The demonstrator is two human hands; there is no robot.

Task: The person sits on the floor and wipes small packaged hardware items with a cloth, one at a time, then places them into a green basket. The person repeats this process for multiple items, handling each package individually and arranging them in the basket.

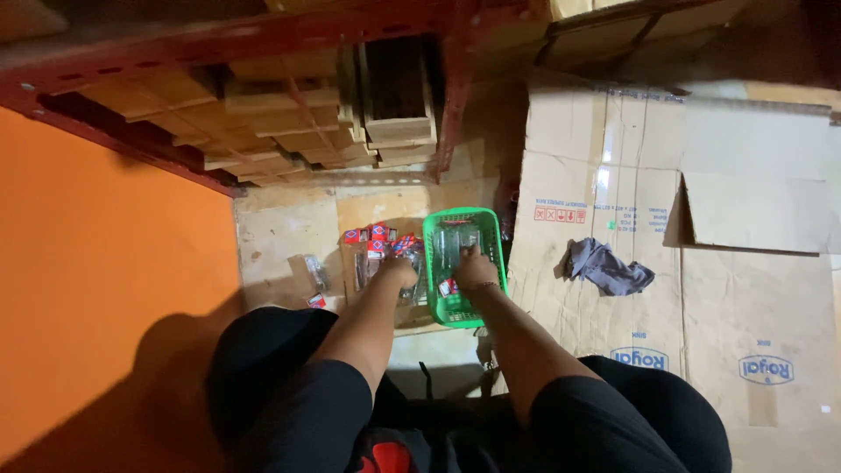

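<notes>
A small green plastic basket point(494, 229) stands on the floor in front of my knees, with clear packets topped by red and blue cards inside. My right hand point(474, 270) reaches into the basket and rests on those packets. My left hand point(396, 273) lies just left of the basket on a pile of similar clear packets point(375, 238). Whether either hand grips a packet is hidden by the fingers and the distance.
An orange wall point(96, 289) fills the left. Flattened cardboard boxes point(753, 263) cover the floor on the right, with a grey cloth point(606, 267) on them. A red metal rack point(219, 39) with stacked wooden pieces point(298, 123) stands ahead. Loose packets point(314, 276) lie further left.
</notes>
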